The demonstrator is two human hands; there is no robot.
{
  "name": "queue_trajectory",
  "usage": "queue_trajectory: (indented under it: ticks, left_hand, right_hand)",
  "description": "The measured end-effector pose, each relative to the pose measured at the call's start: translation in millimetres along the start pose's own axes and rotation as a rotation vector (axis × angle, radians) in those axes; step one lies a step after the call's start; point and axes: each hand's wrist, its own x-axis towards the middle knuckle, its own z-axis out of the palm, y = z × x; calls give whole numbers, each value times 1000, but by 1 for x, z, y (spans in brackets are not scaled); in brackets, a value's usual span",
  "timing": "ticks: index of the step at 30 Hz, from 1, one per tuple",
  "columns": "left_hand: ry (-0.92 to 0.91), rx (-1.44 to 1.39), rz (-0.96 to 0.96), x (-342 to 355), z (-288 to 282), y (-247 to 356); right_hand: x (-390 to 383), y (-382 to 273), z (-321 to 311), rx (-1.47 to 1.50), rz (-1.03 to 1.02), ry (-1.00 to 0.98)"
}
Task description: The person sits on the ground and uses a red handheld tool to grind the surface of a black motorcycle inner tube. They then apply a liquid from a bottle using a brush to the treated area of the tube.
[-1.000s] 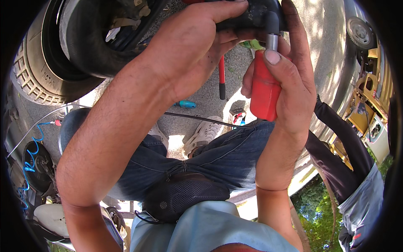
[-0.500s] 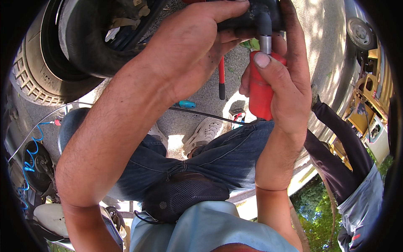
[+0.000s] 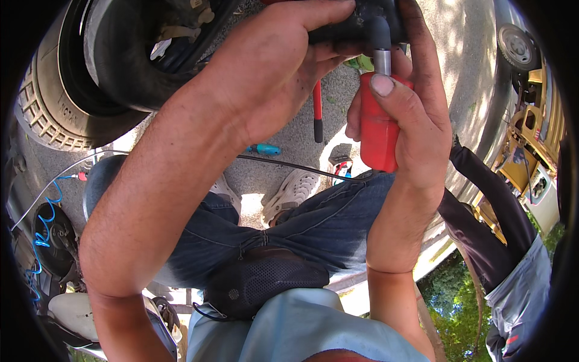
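Fingers grip on both sides. L to R: blue coil (image 3: 42, 243) is down & well L of them; tire (image 3: 54, 111) also L, nearer. L hand (image 3: 274, 69) pinches the blk part (image 3: 362, 24), thumb over it, fingertips under. Below those fingers: teal tool (image 3: 265, 149), then a shoe (image 3: 298, 184); just under the tips, red bar (image 3: 318, 105). Red tool (image 3: 379, 142) sits in R hand (image 3: 425, 127), thumb pressed on its upper end, one fingertip at its L side, others reaching up beside the blk part; can't tell if they touch it. Tool's silver neck (image 3: 382, 61) runs up toward that part. Well R of those fingers, another person's dk trousers (image 3: 497, 194), then a wheel (image 3: 517, 46).
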Motion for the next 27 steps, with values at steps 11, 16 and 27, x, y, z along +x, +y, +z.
queue_trajectory:
  ticks: [11,16,27]
  left_hand:
    - [-65,104,15,-7,7,9]
    - [231,193,-55,-17,42,16]
    - [187,221,-116,-20,45,26]
  right_hand:
    - [2,10,-18,66,-65,-93]
    - [0,19,-19,-152,-130,-45]
    - [9,26,-24,-78,-209,-79]
